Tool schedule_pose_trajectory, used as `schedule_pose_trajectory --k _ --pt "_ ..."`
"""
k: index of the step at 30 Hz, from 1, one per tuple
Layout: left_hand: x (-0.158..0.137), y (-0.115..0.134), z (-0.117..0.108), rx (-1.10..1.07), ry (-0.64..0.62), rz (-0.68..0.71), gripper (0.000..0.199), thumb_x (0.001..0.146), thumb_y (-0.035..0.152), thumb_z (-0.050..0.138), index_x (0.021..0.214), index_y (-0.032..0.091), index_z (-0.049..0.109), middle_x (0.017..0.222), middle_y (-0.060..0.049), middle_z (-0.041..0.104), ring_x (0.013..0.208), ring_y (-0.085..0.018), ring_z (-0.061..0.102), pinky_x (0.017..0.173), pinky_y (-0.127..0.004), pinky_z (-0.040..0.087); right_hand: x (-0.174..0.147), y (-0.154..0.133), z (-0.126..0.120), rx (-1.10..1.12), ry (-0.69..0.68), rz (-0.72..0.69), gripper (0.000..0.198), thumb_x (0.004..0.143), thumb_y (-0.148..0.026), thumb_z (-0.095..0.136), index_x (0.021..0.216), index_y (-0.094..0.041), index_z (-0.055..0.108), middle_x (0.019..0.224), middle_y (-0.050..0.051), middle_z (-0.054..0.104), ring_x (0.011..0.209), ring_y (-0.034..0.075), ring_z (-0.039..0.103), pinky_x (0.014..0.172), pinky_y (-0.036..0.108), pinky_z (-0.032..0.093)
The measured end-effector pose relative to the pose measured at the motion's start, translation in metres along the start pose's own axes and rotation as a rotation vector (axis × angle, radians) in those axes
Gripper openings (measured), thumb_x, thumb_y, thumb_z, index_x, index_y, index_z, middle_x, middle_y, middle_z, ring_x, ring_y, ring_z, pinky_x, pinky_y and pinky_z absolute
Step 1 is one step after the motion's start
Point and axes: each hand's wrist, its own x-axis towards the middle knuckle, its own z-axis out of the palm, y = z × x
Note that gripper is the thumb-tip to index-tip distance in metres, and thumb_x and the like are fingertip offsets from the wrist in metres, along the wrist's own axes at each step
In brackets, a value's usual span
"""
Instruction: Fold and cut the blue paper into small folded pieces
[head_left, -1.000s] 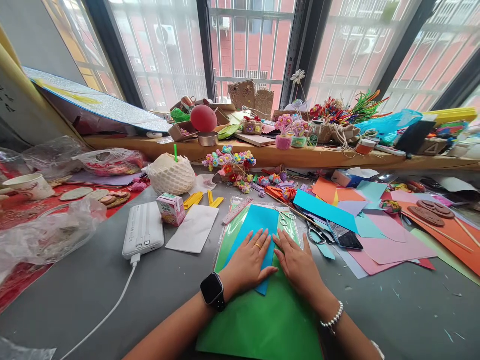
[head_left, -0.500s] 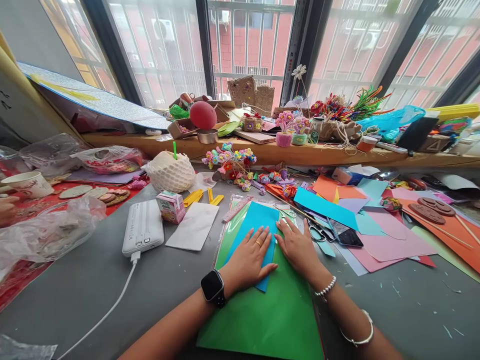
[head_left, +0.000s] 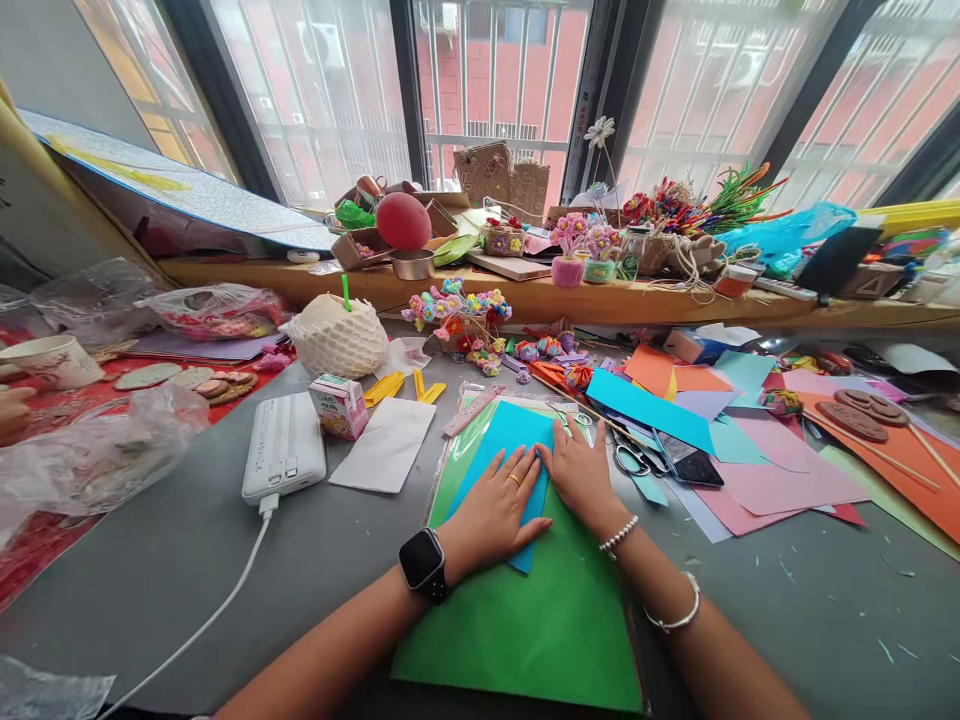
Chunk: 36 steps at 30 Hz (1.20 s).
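Observation:
A sheet of blue paper (head_left: 499, 435) lies slanted on a green pack of paper (head_left: 525, 640) with a clear sleeve edge. My left hand (head_left: 499, 510) rests flat on the blue paper, fingers stretched and thumb out to the side. Against the paper's right edge lies my right hand (head_left: 581, 470), fingers extended, its thumb close to my left fingertips. Small scissors with pale handles (head_left: 581, 422) lie just beyond my right fingers, partly hidden. A pink patterned strip (head_left: 474, 410) sits at the pack's upper left corner.
Black-handled scissors (head_left: 631, 458), a phone (head_left: 694, 465) and coloured paper sheets (head_left: 795, 475) lie to the right. On the left are a white power bank (head_left: 283, 445) with its cable, a small drink carton (head_left: 339, 405) and a white napkin (head_left: 384, 445). Another person's hand (head_left: 13, 405) shows at the far left.
My right hand and forearm have shifted left, bringing the right thumb nearer my left fingers. My left hand stays almost in place on the blue paper. The view has moved slightly.

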Motion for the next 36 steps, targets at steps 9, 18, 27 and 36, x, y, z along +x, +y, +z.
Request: schedule_pose_trajectory --k 9,18,27,36 --pt "0.000 0.004 -0.009 -0.007 -0.050 -0.012 0.065 0.084 0.052 0.023 0.129 0.005 0.028 0.136 -0.016 0.027 0.127 -0.026 0.019 0.101 -0.043 0.016 0.006 0.006 0.010 0.025 0.002 0.023 0.042 0.087 -0.029 0.030 0.116 -0.002 0.045 0.113 0.021 0.054 0.116 0.029 0.038 0.095 0.059 0.010" --pt "0.068 -0.018 -0.026 -0.167 -0.014 -0.084 0.030 0.085 0.020 0.030 0.101 0.006 0.051 0.100 -0.016 0.059 0.095 -0.026 0.054 0.088 -0.042 0.035 0.005 0.003 0.006 0.067 -0.041 0.068 0.040 0.086 -0.023 0.030 0.118 -0.004 0.044 0.119 0.019 0.050 0.117 0.029 0.037 0.096 0.059 0.011" --pt "0.083 -0.036 0.005 -0.344 0.036 -0.106 0.041 0.090 0.027 0.018 0.123 0.011 0.035 0.127 -0.008 0.044 0.112 -0.014 0.044 0.093 -0.024 0.035 0.005 0.005 0.008 0.102 -0.013 0.026 0.041 0.086 -0.023 0.031 0.120 -0.003 0.041 0.122 0.019 0.047 0.117 0.028 0.037 0.096 0.059 0.011" --pt "0.085 -0.038 0.009 -0.377 0.045 -0.123 0.044 0.089 0.030 0.015 0.122 0.011 0.038 0.128 -0.008 0.043 0.116 -0.015 0.041 0.095 -0.026 0.034 -0.018 0.000 -0.005 0.066 0.011 -0.244 0.034 0.084 -0.009 0.028 0.108 -0.005 0.053 0.102 0.017 0.061 0.103 0.023 0.052 0.098 0.047 0.026"
